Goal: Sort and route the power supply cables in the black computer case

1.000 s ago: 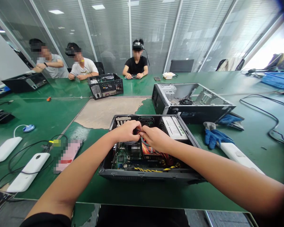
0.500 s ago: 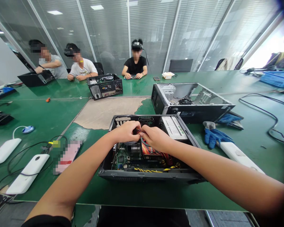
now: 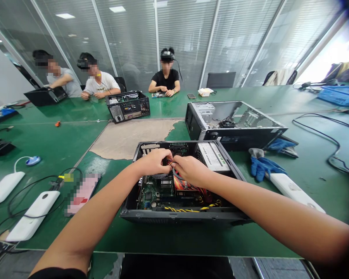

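Note:
An open black computer case (image 3: 168, 214) lies on the green table in front of me. Over its middle, my left hand (image 3: 155, 161) and my right hand (image 3: 190, 168) meet fingertip to fingertip. Both are closed in a pinch on thin reddish cables (image 3: 171, 162), whose ends my fingers hide. Below the hands sit a green motherboard (image 3: 149, 193) and a part with a red flame print (image 3: 186, 185). A power supply (image 3: 211, 155) with a white label fills the case's back right corner. Yellow-and-black wires (image 3: 182, 209) run along the near side.
A larger open case (image 3: 247, 135) stands behind on the right, a smaller one (image 3: 128, 106) behind on the left. Blue gloves (image 3: 263, 166) and a white power strip (image 3: 293, 190) lie right; a phone (image 3: 83, 195) and another strip (image 3: 33, 217) left. Three people sit across.
My hands stay almost still over the case, fingers still pinched together. Across the table, the person in black has moved a hand over the board in front of them.

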Motion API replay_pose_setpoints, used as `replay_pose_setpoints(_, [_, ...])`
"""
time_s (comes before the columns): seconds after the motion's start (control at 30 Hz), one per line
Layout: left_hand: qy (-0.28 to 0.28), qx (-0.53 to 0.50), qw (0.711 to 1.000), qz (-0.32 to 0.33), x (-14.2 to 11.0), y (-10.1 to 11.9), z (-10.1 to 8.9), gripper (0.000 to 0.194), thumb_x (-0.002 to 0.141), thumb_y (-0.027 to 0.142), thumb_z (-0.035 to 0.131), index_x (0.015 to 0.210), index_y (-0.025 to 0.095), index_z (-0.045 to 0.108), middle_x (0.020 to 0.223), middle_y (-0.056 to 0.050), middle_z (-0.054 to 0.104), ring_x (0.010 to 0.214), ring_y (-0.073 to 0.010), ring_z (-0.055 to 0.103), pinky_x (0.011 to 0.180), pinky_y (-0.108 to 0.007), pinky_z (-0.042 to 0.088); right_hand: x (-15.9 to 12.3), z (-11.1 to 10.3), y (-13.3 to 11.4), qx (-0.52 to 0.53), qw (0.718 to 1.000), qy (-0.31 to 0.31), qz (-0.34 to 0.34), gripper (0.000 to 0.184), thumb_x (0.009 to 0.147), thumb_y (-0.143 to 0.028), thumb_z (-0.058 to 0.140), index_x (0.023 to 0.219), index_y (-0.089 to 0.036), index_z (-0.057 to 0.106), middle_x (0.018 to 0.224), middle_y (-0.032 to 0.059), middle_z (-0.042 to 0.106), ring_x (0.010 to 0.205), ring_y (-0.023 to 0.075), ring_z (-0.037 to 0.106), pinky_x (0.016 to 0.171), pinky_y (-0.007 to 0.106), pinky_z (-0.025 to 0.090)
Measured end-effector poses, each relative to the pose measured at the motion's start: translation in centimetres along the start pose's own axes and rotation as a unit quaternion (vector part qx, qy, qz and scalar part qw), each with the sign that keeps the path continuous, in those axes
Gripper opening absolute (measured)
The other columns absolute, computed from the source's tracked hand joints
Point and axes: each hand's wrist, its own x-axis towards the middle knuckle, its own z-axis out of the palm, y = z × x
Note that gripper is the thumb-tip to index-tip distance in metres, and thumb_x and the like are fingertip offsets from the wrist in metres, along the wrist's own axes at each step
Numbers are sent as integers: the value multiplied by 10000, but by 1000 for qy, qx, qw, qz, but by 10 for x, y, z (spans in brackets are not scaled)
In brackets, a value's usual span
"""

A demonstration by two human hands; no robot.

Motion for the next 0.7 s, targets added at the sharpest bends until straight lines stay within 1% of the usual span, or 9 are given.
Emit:
replay_pose_setpoints(0.23, [6,-3,1000,5,-1,-1,0,221,731,272,585,930,177,598,909,-45,626,806,-178,566,739,-300,439,1,-4,-1,46,999,-3,9,232,980,-264,389,857,-182,568,705,31,600,617,145,495,599,264,278])
replay_pose_setpoints(0.43, [15,-8,1000,10,-1,-3,1,233,727,270,590,942,180,593,928,-48,617,812,-175,560,745,-294,438,2,-5,0,92,996,-4,8,235,980,-256,401,828,-181,563,693,16,585,597,128,470,584,252,277])
replay_pose_setpoints(0.7, [18,-10,1000,6,0,0,-1,207,741,277,580,922,176,587,889,-41,627,776,-170,559,709,-290,435,1,-1,0,24,1000,4,16,198,980,-262,385,899,-173,542,766,66,634,673,172,551,619,273,290])
